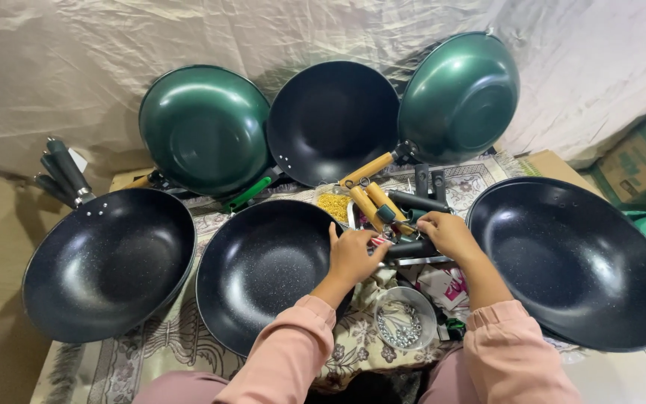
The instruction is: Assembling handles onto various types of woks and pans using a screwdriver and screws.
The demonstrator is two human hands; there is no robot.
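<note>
Right hand point(448, 233) gripping black handle point(410, 249), left hand point(353, 254) curled just beside it

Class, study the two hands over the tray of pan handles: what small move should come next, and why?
Probably lift one handle clear of the tray. Both the left hand and the right hand rest on the pile of wooden handles and black handles, while the black pan beside them shows no handle.
</note>
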